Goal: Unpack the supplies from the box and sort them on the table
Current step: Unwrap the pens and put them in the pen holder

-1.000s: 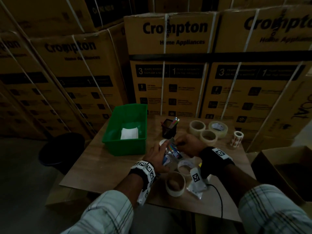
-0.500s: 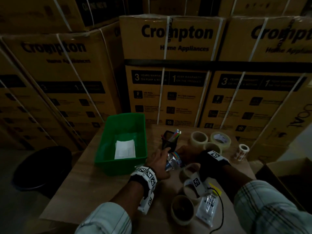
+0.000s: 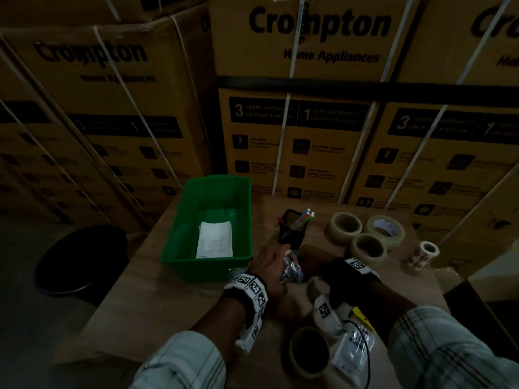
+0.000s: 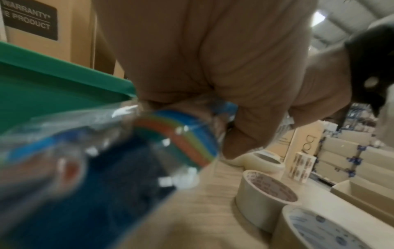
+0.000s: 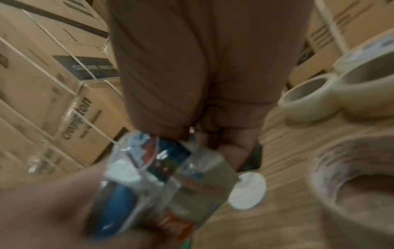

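Observation:
A clear plastic packet point(image 3: 292, 267) with coloured stripes and blue contents is held between both hands just in front of the black mesh pen holder point(image 3: 290, 233). My left hand point(image 3: 273, 261) grips its left side and my right hand point(image 3: 309, 256) grips its right side. The left wrist view shows the crinkled packet point(image 4: 132, 151) close up under my curled left hand point(image 4: 202, 59). In the right wrist view the packet point(image 5: 162, 176) sits below my right hand point(image 5: 202, 67). The open cardboard box point(image 3: 494, 307) stands on the right.
A green bin point(image 3: 179, 248) holding a white paper point(image 3: 214, 242) stands left of the hands. Three tape rolls point(image 3: 368, 248) and a label roll point(image 3: 425, 254) lie at the back right. Another tape roll point(image 3: 309, 352) and a plastic bag point(image 3: 354, 346) lie near the front edge. Stacked cartons point(image 3: 303, 122) wall the table.
Both hands keep hold of the packet in front of the pen holder and have lowered it a little. The head view has moved closer and tilted down.

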